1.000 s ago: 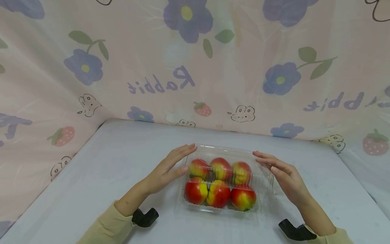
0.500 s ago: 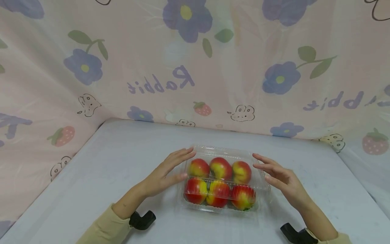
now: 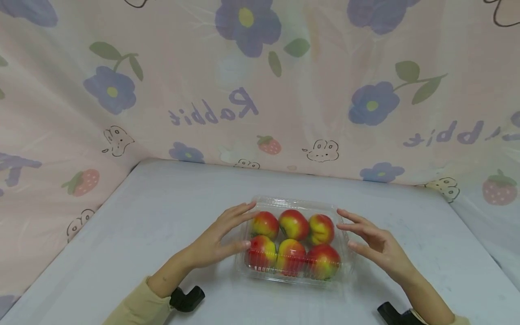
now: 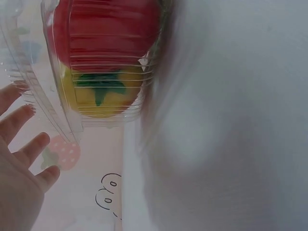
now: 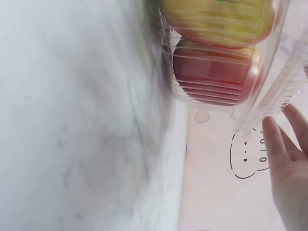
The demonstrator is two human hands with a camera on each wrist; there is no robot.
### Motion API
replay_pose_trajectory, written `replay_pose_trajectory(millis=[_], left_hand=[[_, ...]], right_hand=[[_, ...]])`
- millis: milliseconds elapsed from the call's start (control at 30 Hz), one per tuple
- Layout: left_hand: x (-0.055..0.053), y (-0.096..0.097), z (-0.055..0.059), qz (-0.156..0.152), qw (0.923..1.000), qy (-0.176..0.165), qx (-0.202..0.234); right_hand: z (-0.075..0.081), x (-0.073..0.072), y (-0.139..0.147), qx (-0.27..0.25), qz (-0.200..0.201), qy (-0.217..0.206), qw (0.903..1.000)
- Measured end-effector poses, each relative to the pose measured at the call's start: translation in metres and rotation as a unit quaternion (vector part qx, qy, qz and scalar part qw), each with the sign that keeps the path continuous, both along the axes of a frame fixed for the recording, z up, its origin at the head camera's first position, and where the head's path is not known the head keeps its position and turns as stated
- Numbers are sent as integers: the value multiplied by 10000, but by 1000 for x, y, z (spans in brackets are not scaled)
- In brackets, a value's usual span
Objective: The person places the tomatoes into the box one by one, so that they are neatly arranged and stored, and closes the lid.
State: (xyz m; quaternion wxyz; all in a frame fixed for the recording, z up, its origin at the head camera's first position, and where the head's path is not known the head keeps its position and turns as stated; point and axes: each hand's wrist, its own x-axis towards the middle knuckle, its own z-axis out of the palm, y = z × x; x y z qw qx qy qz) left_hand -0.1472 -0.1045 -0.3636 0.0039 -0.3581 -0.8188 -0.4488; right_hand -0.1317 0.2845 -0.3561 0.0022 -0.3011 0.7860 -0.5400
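Note:
A clear plastic clamshell box (image 3: 284, 280) sits on the table, holding several red-and-yellow fruits (image 3: 293, 224) that look like apples, in two rows. Its hinged lid (image 4: 57, 115) lies low over the fruit, still tilted, with a gap along its edge in the left wrist view. My left hand (image 3: 213, 239) is at the box's left side, fingers extended and fingertips right at the lid. My right hand (image 3: 379, 250) mirrors it on the other side, its fingers loosely spread by the lid's right edge. One fruit shows a green star-shaped mark (image 4: 101, 86) through the ribbed wall.
The white-covered table (image 3: 183, 180) runs back to a pink curtain (image 3: 284, 113) printed with flowers, rabbits and strawberries. Black curved pieces are at the left wrist (image 3: 188, 299) and right wrist (image 3: 396, 313).
The lid has swung down toward the person, its ribbed front edge passing from the back row of fruit to the front row. Both hands have come slightly nearer along with it.

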Motion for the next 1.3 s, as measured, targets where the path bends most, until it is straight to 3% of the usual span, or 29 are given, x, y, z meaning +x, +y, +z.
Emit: replay_pose_trajectory(millis=[500,733,1000,1133,1300], left_hand=[[4,-1,-6,-75,9998,106,-124],[7,-6,-9,-382,9987,118,-315],[13,-10,-12,-420,9986,54,-305],[18,-11,-13,-316,9989,-292,-211],[23,-11,-12,-166,9952,-966,-25]], right_hand=[[-4,5,-1,460,-138,284,9984],[-4,12,-2,396,-132,306,9987],[-5,21,1,629,-439,-460,9960],[-5,22,6,643,-155,-512,9965],[-5,26,13,563,149,-1355,9891]])
